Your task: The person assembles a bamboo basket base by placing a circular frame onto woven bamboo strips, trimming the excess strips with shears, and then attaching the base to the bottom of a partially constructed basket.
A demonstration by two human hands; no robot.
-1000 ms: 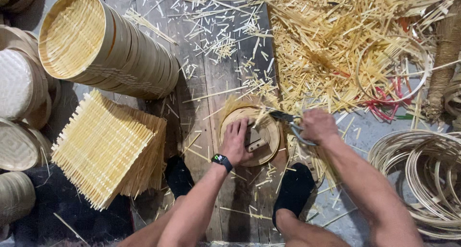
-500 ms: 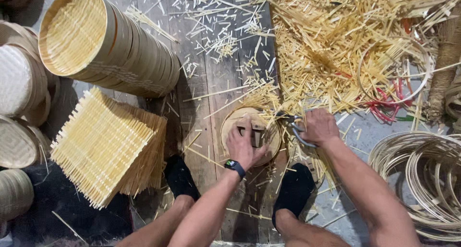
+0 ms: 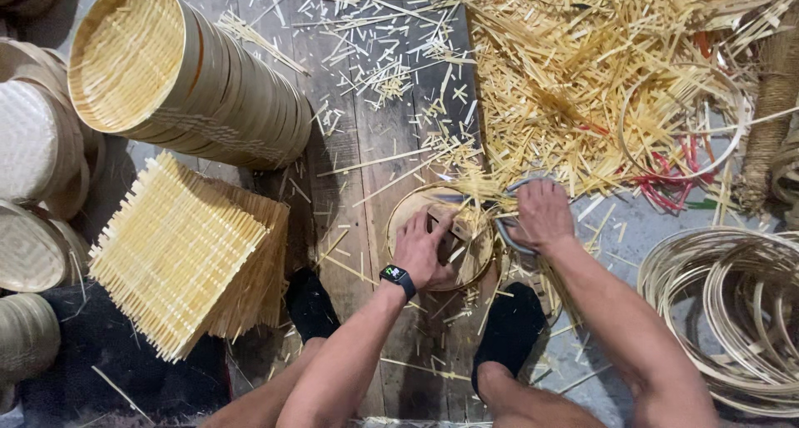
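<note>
left hand (image 3: 426, 249) presses the flat round tray (image 3: 441, 236); right hand (image 3: 541, 216) grips shears (image 3: 503, 228) pointing left.

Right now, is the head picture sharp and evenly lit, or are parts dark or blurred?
Head view: mostly sharp and evenly lit; the left hand and right hand over the round bamboo tray look crisp; the lower left corner beside the stack of woven mats falls into dark shadow.

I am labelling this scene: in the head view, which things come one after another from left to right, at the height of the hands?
Stack of square woven mats → left hand on the round basket → right hand holding shears → coiled bamboo hoops.
</note>
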